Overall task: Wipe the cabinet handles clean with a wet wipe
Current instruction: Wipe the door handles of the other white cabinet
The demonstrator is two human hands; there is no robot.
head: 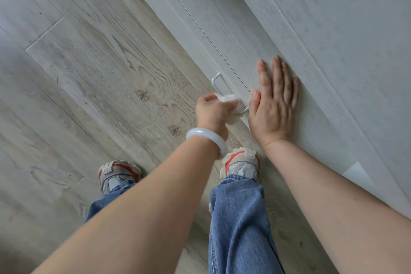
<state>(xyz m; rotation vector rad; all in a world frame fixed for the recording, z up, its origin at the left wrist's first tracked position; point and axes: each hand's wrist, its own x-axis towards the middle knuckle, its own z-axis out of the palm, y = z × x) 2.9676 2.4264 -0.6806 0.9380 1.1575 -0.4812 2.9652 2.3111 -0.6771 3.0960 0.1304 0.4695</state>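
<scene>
A white bar handle (216,82) juts from the front of a low, pale grey wood-grain cabinet (244,35). My left hand (211,112), with a white bangle on its wrist, is closed around a white wet wipe (231,101) that is wrapped over the near half of the handle. The handle's far end stays bare and its near end pokes out beside the wipe. My right hand (274,100) lies flat, fingers spread, on the cabinet's top edge just right of the handle, holding nothing.
Grey wood-plank floor (100,62) fills the left. My two feet in grey and red sneakers (241,162) and blue jeans stand close to the cabinet base. The cabinet top (344,29) spans the upper right.
</scene>
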